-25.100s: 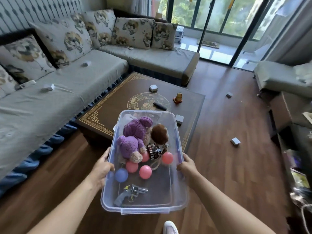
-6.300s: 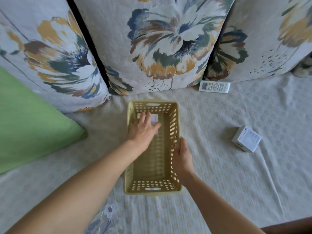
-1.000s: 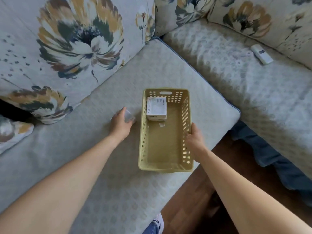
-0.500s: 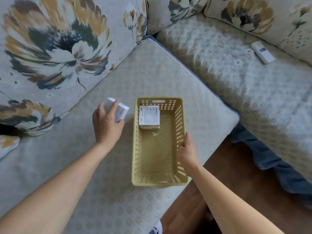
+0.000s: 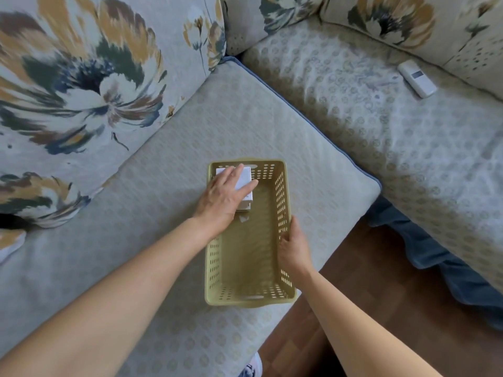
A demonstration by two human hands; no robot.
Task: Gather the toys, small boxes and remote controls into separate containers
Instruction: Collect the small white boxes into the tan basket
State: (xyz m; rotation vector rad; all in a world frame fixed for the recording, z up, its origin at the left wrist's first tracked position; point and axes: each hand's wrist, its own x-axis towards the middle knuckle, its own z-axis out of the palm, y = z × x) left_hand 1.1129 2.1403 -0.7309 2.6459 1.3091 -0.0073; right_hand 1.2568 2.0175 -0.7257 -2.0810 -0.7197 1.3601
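A pale yellow perforated basket [image 5: 284, 229] sits on the grey sofa cushion near its front edge. My left hand [image 5: 223, 194] reaches over the basket's left wall and holds a small white box [image 5: 243, 177] at the far end, on top of another white box [image 5: 247, 204] lying in the basket. My right hand [image 5: 295, 250] grips the basket's right rim. A white remote control [image 5: 416, 78] lies on the far sofa seat at the upper right, against a cushion.
Large floral back cushions [image 5: 89, 77] stand along the left and top. The sofa [image 5: 340, 110] turns a corner behind the basket. Brown wooden floor [image 5: 381, 308] and a blue sofa skirt [image 5: 449, 262] lie to the lower right. My shoe [image 5: 251, 367] shows at the bottom.
My left hand has lifted the small white box from the cushion left of the basket and carried it right, into the basket's far end. My right hand stays on the rim.
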